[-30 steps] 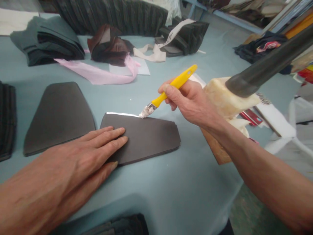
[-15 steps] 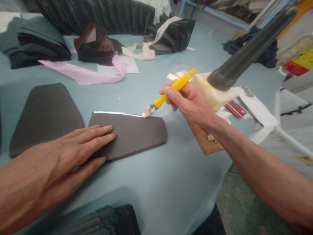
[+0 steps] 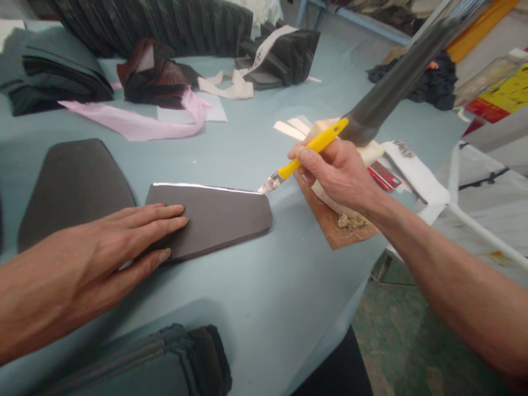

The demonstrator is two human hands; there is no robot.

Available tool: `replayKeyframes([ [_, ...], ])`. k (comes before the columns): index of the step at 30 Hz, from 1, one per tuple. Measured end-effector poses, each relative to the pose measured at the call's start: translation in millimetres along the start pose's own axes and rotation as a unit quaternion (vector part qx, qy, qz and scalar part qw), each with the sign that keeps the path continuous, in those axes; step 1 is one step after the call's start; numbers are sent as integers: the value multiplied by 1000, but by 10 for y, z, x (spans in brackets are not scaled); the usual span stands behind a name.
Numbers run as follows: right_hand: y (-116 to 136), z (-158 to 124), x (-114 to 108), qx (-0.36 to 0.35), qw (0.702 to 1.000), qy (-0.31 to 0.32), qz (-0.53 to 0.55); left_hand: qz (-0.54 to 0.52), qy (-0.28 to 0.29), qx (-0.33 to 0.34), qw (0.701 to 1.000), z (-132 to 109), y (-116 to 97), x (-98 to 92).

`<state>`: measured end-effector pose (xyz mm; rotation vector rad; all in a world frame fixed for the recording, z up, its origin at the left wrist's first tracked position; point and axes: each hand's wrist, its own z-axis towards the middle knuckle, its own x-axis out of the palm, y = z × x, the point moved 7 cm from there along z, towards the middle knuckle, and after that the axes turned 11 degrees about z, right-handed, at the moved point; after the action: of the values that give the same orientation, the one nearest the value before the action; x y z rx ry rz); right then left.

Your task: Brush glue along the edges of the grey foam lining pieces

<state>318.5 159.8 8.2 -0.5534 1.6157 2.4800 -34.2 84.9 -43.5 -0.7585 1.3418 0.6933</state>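
My left hand point(image 3: 124, 236) lies flat, fingers stretched out, on the left part of a dark grey, trapezoid-shaped panel stack point(image 3: 218, 217). A white line of paste point(image 3: 198, 187) runs along the stack's far edge. Between the thumb and fingers of my right hand point(image 3: 334, 170) is a paintbrush point(image 3: 315, 146) with a yellow handle. Its bristles, caked with white paste, touch the far right corner of the stack. Left of it lies a second dark grey panel stack point(image 3: 78, 181), partly covered by my left hand.
Under my right wrist is a brown board point(image 3: 330, 231) with crumbly paste lumps. A dark tube point(image 3: 396, 82) slants up behind it. Folded dark fabric point(image 3: 165, 357) lies at the near edge. A pink strip point(image 3: 136, 124) and stacked dark pieces point(image 3: 165, 27) are at the back.
The brush has travelled right along the far edge to the corner, and the white line now reaches there. My left hand still presses on the stack. The view has shifted slightly.
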Motion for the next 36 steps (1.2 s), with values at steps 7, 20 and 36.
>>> replayKeyframes([
  [7, 515, -171, 56, -54, 990, -24, -129, -17, -33, 25, 999, 121, -9, -85],
  [20, 778, -285, 1214, -35, 994, 23, 103, -190, 94, -39, 976, 393, -21, -312],
  [36, 768, -332, 1562, -11, 993, 80, 88, -161, 93, -5, 983, 382, -82, -297],
])
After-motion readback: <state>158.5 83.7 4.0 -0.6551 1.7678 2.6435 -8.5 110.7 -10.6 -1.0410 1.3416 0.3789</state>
